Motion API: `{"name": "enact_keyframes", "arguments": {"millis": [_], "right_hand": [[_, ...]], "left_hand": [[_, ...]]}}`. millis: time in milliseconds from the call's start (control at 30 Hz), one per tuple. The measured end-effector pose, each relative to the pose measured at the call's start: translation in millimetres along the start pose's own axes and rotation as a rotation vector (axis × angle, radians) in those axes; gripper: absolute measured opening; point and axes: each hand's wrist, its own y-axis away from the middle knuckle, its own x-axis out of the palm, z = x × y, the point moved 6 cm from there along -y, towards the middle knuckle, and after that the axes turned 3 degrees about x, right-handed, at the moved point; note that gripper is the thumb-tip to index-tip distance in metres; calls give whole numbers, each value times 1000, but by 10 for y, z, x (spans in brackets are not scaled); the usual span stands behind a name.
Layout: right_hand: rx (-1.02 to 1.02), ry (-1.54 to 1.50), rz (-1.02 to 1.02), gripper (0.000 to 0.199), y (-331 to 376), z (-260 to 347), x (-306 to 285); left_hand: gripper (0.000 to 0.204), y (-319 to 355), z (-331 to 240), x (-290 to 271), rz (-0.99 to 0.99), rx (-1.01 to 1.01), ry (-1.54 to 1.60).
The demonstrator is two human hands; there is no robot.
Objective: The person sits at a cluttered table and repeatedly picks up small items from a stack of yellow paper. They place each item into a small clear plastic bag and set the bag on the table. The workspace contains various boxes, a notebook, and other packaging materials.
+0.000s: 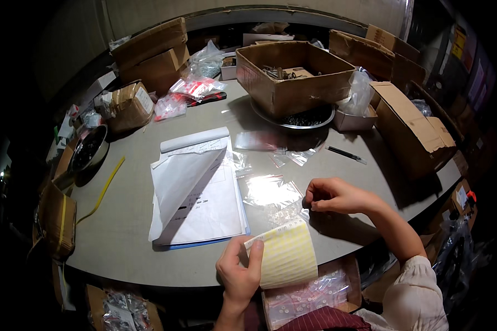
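Note:
My left hand (240, 271) grips the left edge of a sheet of small yellow labels (287, 252), thumb on top, at the table's near edge. The sheet bends downward over an open carton below. To the right and a little farther away, my right hand (336, 196) hovers above the table with its fingers curled into a pinch. Whatever those fingers hold, if anything, is too small to make out. Beside it lie small clear zip bags (270, 190), shiny under the light. Left of the bags rests a stack of papers (204, 215), its top sheet folded over.
A black pen (345, 154) lies at the right. Farther back, a large cardboard box (292, 85) sits over a metal bowl (318, 122) of dark pieces. A yellow strap (109, 185) and another bowl (91, 149) are at the left. Below the edge, a carton holds bagged buttons (315, 292).

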Motion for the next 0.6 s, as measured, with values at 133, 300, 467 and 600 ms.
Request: {"name": "enact_keyframes", "arguments": {"millis": [133,300,467,600], "right_hand": [[-53,247,-56,18,57,66,56],[-286,843,-331,25,193,226,266],[-87,854,-411,43,299,196,-28],[-346,792,-397,46,550,87,61]], "left_hand": [[18,7,-3,10,-9,-6,38],[16,20,44,8,-34,17,87],[15,69,83,-55,-50,-28,261],[13,51,73,-174,-96,-56,601]]}}
